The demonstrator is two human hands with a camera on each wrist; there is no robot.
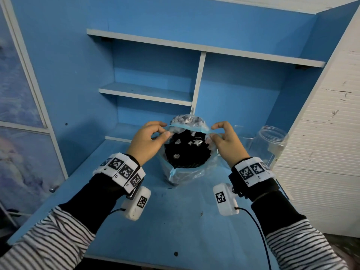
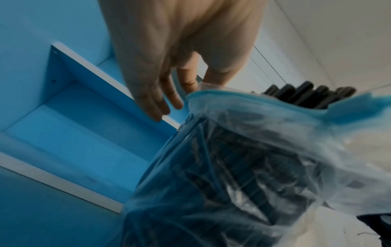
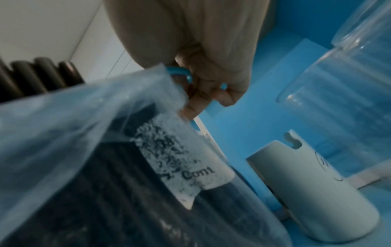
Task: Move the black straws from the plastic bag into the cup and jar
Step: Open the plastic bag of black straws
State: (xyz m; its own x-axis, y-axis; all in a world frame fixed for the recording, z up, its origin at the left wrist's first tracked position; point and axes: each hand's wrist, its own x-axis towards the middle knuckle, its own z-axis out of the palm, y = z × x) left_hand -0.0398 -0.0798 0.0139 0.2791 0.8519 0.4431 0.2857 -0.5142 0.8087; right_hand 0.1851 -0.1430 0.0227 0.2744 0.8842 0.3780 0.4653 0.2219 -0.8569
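My left hand (image 1: 147, 142) pinches the left side of the plastic bag (image 1: 191, 173) at its blue-edged mouth, thumb and forefinger closed on the rim; in the left wrist view the other fingers (image 2: 157, 102) hang loose beside the film. My right hand (image 1: 227, 142) pinches the right side of the same rim, and the right wrist view shows its fingertips (image 3: 203, 98) curled tight on the blue strip. Between my two hands the mouth is pulled wide, and the black straws (image 1: 187, 151) stand packed inside it, their ends facing up at me. The bag stands upright on the blue desk (image 1: 175, 221), about at its middle. Just right of my right hand stands the clear jar (image 1: 270, 145), with a clear cup (image 1: 240, 133) on its left, partly hidden behind my fingers. The right wrist view also catches a white holder (image 3: 330, 197) near the bag, on the desk.
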